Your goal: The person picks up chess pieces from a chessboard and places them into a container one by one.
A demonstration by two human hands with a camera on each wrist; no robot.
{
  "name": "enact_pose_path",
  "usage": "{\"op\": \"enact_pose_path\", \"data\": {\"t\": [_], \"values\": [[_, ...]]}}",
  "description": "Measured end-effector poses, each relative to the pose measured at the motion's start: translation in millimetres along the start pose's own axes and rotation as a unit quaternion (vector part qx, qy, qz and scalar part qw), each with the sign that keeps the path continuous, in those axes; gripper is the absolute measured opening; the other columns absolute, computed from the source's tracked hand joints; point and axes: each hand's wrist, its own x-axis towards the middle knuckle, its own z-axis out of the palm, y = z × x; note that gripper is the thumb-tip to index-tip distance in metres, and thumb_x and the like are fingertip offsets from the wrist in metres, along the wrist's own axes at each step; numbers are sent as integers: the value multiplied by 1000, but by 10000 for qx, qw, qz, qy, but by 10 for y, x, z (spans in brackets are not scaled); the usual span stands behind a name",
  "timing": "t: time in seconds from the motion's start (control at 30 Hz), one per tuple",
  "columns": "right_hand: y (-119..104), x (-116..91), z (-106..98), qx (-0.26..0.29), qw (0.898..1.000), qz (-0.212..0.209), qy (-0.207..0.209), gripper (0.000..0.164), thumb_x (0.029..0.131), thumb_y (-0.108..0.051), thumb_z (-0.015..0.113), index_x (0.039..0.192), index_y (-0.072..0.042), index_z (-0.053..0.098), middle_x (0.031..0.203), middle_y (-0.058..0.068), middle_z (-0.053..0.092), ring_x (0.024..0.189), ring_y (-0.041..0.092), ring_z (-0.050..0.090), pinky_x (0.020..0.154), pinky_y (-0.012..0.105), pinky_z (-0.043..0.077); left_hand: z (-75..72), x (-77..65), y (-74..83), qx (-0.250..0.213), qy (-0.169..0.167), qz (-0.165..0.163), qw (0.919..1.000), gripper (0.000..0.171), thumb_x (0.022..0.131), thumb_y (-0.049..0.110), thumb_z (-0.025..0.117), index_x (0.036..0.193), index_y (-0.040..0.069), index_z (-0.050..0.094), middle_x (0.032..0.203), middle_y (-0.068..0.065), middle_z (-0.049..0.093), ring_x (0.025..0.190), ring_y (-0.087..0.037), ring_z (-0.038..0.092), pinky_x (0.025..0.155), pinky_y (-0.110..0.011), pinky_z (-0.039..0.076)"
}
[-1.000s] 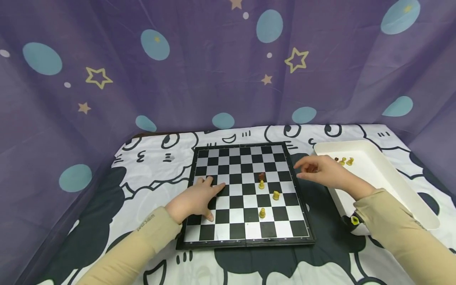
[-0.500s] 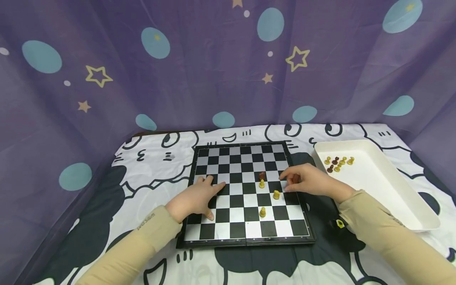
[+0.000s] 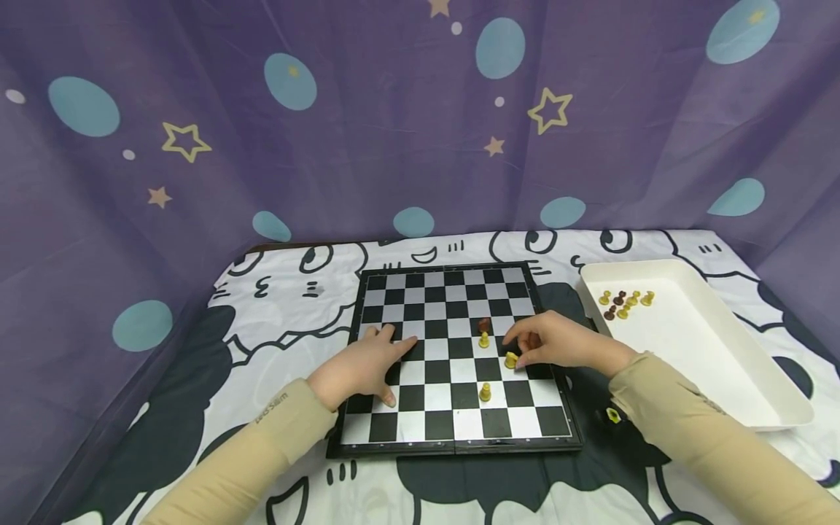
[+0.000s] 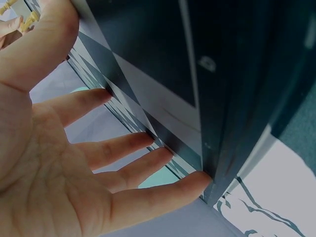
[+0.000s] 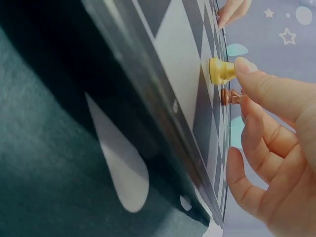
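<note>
A black-and-white chessboard (image 3: 436, 350) lies on the patterned cloth. My left hand (image 3: 359, 367) spreads over its left side, fingers extended and fingertips touching the board and its frame (image 4: 207, 148). At the right side, my right hand (image 3: 558, 341) reaches in over a yellow chess piece (image 3: 510, 360). Its thumb (image 5: 254, 74) overlaps the top of that piece (image 5: 217, 71); the index finger stands apart from it. Close by are a yellow pawn (image 3: 483, 340) and a brown chess piece (image 3: 483, 325). Another small yellow piece (image 3: 485, 392) stands nearer the front.
To the right sits a white tray (image 3: 715, 364), with several yellow and brown chess pieces (image 3: 623, 302) grouped at its far left. A small black-and-yellow item (image 3: 613, 415) shows beside my right sleeve. A purple curtain (image 3: 367, 146) hangs behind the board.
My right hand has moved left from beside the tray onto the board, down to the yellow piece. More pieces in the tray have come into sight. My left hand has stayed in place.
</note>
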Motion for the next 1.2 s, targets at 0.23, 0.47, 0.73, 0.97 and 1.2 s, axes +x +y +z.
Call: {"op": "enact_pose_path", "data": {"t": [0.23, 0.47, 0.73, 0.97, 1.2], "values": [[-30, 24, 25, 33, 9999, -43, -161, 32, 79, -13, 75, 108, -3, 67, 66, -10, 55, 56, 1, 46, 57, 22, 46, -3, 6, 1, -29, -1, -6, 10000, 101, 58, 31, 88, 145, 17, 40, 139, -22, 40, 123, -42, 39, 94, -50, 46], [-53, 35, 31, 13, 9997, -72, -219, 24, 79, -11, 74, 102, -6, 70, 65, -10, 53, 56, 1, 44, 57, 21, 45, -5, 4, 3, -27, -13, -13, 10000, 101, 58, 31, 87, 146, 17, 39, 141, -23, 38, 125, -42, 38, 95, -50, 45], [-38, 42, 42, -18, 9996, -160, -223, 21, 79, -11, 75, 99, -8, 71, 66, -10, 53, 57, 1, 44, 57, 21, 43, -20, -9, 15, -29, -28, -38, 10000, 100, 59, 31, 87, 145, 16, 40, 141, -22, 38, 124, -42, 39, 96, -50, 45], [-41, 47, 39, -66, 9995, -241, -206, 17, 78, -12, 75, 95, -9, 71, 66, -10, 53, 58, 0, 45, 56, 21, 44, -23, -14, 18, -35, -28, -52, 10000, 100, 59, 30, 88, 145, 16, 40, 141, -23, 38, 125, -42, 39, 95, -50, 45], [-58, 44, 38, -78, 9996, -230, -130, 17, 78, -14, 76, 94, -8, 71, 66, -10, 53, 58, 1, 45, 57, 21, 44, -26, -10, 23, -54, -11, -45, 10000, 100, 58, 30, 88, 145, 16, 40, 141, -23, 38, 124, -42, 39, 96, -51, 44]]}}
